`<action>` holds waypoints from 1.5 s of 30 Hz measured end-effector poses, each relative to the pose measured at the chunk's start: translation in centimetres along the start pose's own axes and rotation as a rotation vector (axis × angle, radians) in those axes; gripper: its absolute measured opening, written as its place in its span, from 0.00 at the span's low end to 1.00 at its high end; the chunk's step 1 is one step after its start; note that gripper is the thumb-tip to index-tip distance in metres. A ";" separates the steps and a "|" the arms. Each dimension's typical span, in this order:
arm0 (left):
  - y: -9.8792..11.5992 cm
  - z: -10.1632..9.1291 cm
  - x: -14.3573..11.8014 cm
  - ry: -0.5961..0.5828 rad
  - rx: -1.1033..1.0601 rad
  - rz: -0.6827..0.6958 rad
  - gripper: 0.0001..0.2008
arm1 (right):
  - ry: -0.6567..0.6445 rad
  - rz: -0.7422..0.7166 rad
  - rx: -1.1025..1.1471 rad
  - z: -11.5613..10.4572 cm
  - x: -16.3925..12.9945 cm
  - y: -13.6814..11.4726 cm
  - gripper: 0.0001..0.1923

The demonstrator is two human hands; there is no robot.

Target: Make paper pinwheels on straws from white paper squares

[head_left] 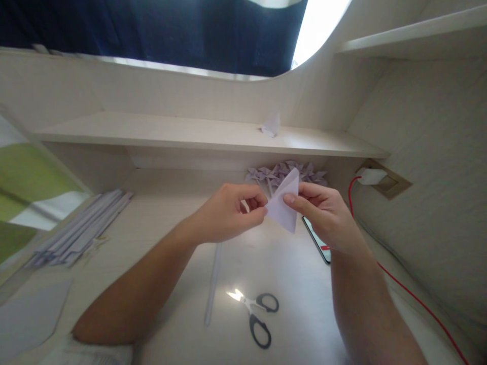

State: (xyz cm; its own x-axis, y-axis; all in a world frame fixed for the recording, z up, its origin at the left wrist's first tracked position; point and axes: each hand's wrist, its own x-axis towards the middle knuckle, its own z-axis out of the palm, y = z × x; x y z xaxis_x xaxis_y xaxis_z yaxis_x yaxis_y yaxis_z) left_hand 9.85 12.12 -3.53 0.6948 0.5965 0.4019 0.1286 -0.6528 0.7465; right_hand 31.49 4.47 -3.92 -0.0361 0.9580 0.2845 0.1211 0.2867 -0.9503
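A folded sheet of pale paper (286, 209), roughly triangular, is held up above the desk between both hands. My right hand (323, 210) grips its right side, the thumb lying flat across the front. At the paper's left corner, the thumb and forefinger of my left hand (238, 210) pinch the tip. Below the hands, scissors (253, 309) with dark handles lie on the desk, blades partly spread and pointing left. A thin, pale strip or ruler (213, 286) lies to their left. A phone (317, 241) is partly hidden behind my right hand.
Several folded paper pieces (287, 172) are heaped under the shelf (171, 133). Another folded paper (271, 125) stands on the shelf. A stack of long paper strips (81, 228) and a paper sheet (34, 319) are at left. A red cable (422, 306) runs from the white charger (373, 176).
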 end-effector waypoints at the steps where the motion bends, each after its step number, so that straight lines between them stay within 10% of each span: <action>1: 0.0 0.0 0.0 0.028 -0.009 0.010 0.04 | 0.002 -0.010 -0.007 -0.1 0.0 -0.1 0.08; 17: -0.8 0.7 0.3 0.302 -0.293 -0.003 0.08 | 0.138 -0.079 -0.025 -0.6 0.0 -0.2 0.10; 33: -1.7 -1.6 0.9 0.327 -0.452 -0.050 0.10 | 0.303 -0.069 0.148 6.7 0.5 2.4 0.14; 45: -2.2 -0.5 0.8 0.146 -0.384 -0.076 0.13 | 0.428 -0.182 0.064 5.1 0.8 2.6 0.21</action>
State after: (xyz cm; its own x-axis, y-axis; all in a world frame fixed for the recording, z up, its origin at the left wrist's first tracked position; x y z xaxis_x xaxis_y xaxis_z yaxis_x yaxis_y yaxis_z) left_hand 9.76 14.29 -4.57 0.5822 0.7141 0.3888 -0.1174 -0.3993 0.9093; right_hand 26.73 5.92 -6.77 0.3627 0.8099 0.4610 0.0892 0.4623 -0.8822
